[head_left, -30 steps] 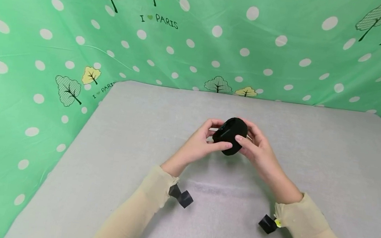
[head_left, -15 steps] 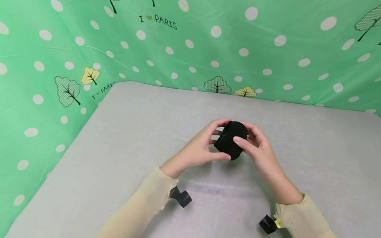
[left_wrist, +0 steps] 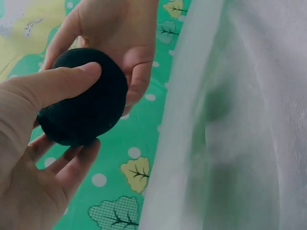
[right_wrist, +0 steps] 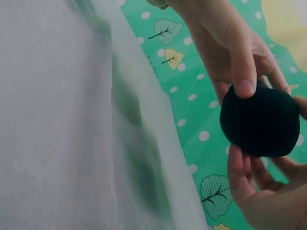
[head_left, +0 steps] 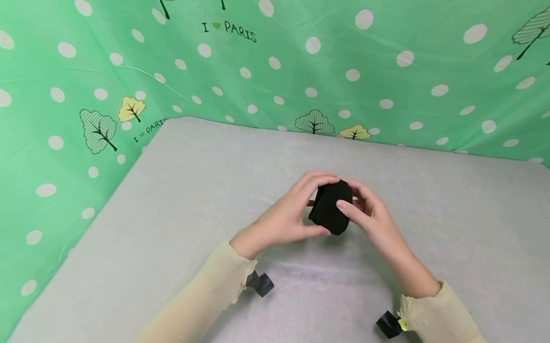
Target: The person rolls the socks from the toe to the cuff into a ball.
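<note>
A small black rounded object (head_left: 330, 208), matte and plain on the side that shows, is held above the grey table between both hands; its exact kind is unclear. My left hand (head_left: 284, 217) grips its left side, fingers over the far edge and thumb at the near lower edge. From the right, my right hand (head_left: 381, 223) pinches it, thumb lying on its face and fingers behind. In the left wrist view the black object (left_wrist: 103, 108) looks nearly round under the left thumb. The right wrist view has the black object (right_wrist: 261, 127) between both hands' fingertips.
A grey table (head_left: 213, 187) with rounded far corners lies below. Behind it and to the sides hangs a green dotted curtain (head_left: 268, 42) printed with trees. Small black wrist cameras (head_left: 264, 285) stick out from the beige sleeves.
The black object has been turned between the hands, so its dark hollow-looking side no longer shows. It has moved slightly nearer. The left fingers have shifted over its far edge.
</note>
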